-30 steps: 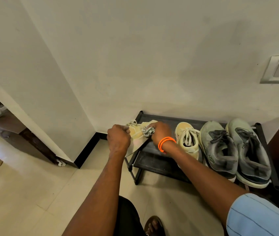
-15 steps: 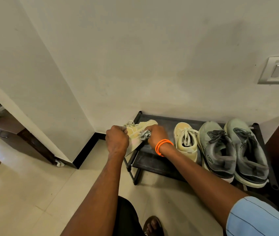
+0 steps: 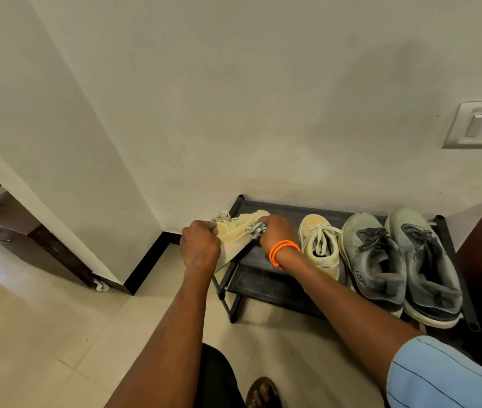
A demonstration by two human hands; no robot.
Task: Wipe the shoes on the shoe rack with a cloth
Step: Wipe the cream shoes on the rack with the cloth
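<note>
No wording can be read with certainty. The left grey shoe (image 3: 373,262) on the shoe rack (image 3: 263,285) bears a small dark logo on its near side, too blurred to make out the letters.

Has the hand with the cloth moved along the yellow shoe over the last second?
Barely, if at all. The right hand holds the cloth at the same spot on the tilted yellow shoe, just left of the other yellow shoe on the rack.

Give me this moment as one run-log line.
left hand: grips yellow shoe tilted at rack edge | right hand: rubs cloth on it | other yellow shoe, grey pair: on rack
</note>
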